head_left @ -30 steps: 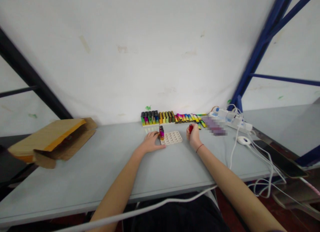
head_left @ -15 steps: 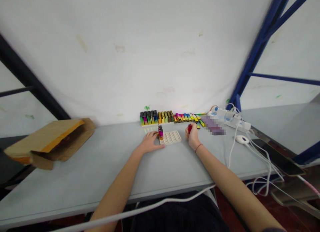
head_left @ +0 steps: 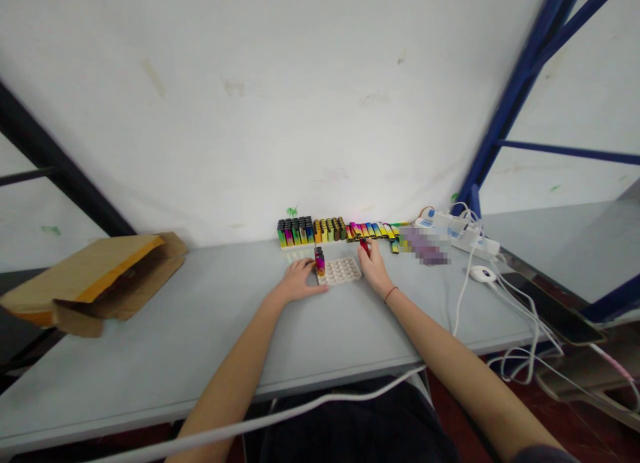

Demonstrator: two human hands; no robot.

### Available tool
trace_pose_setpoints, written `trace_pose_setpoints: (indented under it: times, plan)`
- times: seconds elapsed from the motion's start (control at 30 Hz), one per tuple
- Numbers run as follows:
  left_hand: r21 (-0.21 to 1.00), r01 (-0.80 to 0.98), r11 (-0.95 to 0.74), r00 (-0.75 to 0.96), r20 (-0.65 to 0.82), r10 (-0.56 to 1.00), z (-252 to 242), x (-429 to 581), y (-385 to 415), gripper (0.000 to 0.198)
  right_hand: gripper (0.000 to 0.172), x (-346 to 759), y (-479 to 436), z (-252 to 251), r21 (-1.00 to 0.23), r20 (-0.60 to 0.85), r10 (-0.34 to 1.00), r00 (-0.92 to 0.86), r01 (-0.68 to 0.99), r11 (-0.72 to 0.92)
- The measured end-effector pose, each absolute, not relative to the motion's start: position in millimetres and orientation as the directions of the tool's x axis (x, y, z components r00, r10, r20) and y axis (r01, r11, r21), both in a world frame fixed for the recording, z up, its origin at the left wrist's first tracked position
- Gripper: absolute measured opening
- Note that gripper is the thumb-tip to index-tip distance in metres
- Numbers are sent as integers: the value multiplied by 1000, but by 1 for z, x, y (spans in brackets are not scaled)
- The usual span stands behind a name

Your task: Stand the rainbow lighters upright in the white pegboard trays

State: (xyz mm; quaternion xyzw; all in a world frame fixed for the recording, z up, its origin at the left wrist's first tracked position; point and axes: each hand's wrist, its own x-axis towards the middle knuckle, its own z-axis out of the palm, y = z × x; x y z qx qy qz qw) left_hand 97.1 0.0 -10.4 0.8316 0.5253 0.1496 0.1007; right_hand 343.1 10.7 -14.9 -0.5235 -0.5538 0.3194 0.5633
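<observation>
Left hand: one, laid at the left end of the white tray (head_left: pixel 345 270); thumb and fingers of the left hand (head_left: pixel 299 280) are spread apart, presumably so that the tray is steadied.
Right hand: one; the right hand (head_left: pixel 373 260) is closed on a red lighter (head_left: pixel 365 246), just beside the tray's right end. The grip is judged suited to a single small piece.
Tray: one, mid-frame, set flat on the grey table (head_left: pixel 225 343) between both hands, apparently for reach from either side.
Tray lighters (head_left: pixel 320 264): two made out, upright at the left end; others may be hidden behind.
Rear groups: two, standing at the foot of the wall, centre of frame; one of black-topped lighters (head_left: pixel 295 231), one of yellowish lighters (head_left: pixel 330 230). Presumably stood there to leave the front free.
Loose lighters (head_left: pixel 373 231): several, lying right of the groups, near the right hand; blur prevents an exact count.
Carton (head_left: pixel 115 276): one, open, left of frame.
Power strip (head_left: pixel 450 230): one, right of frame.
</observation>
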Motion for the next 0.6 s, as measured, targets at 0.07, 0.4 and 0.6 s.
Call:
trace_pose_setpoints:
  times: [0.07, 0.4, 0.6]
  plan:
    - [319, 842, -436, 410, 149, 900, -11, 97, 0, 83, 34, 342, 10, -16, -855, 469, 876, 116, 308, 417]
    - [317, 829, -461, 433, 157, 888, -11, 96, -1, 80, 25, 334, 0, -9, -693, 635, 755, -162, 313, 650]
    - [306, 840, -448, 430, 130, 894, -10, 97, -2, 83, 34, 317, -12, -12, -778, 556, 801, -221, 200, 596]
